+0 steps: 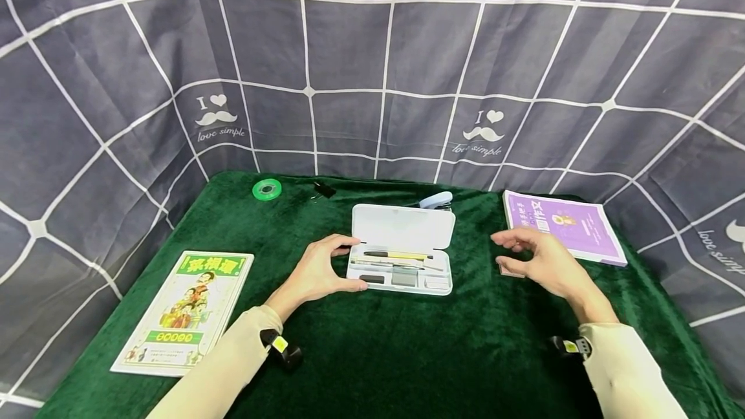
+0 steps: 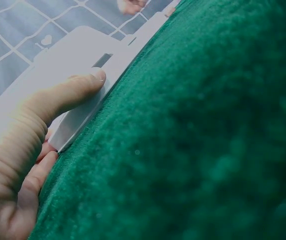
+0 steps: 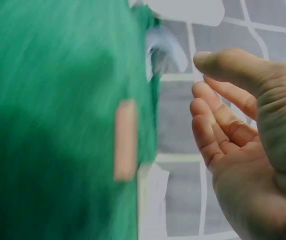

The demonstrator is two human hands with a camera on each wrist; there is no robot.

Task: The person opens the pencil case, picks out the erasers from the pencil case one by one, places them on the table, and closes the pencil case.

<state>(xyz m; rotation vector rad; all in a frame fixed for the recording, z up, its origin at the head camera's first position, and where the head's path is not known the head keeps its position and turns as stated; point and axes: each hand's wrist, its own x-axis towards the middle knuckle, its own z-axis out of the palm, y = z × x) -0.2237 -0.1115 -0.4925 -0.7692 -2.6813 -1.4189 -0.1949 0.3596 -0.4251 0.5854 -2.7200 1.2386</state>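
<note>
Two hands are working around an open white pencil case (image 1: 401, 257) at the head view's centre.
Left hand (image 1: 317, 273) is grasping the case's left end there; right hand (image 1: 538, 260) is hovering released, centre right, over a small pink eraser (image 1: 511, 271). Left wrist view: thumb (image 2: 65, 95) is pressing the case (image 2: 78, 55), upper left. Right wrist view: relaxed fingers (image 3: 218, 122) are hanging right of the eraser (image 3: 125, 139).

On my green cloth (image 1: 407, 354) I count one open white case (image 1: 400, 249), two books, one far left (image 1: 186, 310) and one far right (image 1: 561, 225), and one tape roll (image 1: 266, 189). There is also one black clip (image 1: 323, 189), one stapler (image 1: 436, 200) and one small pink eraser (image 1: 509, 270). Both my hands are here, left (image 1: 317, 271) and right (image 1: 538, 260).
</note>
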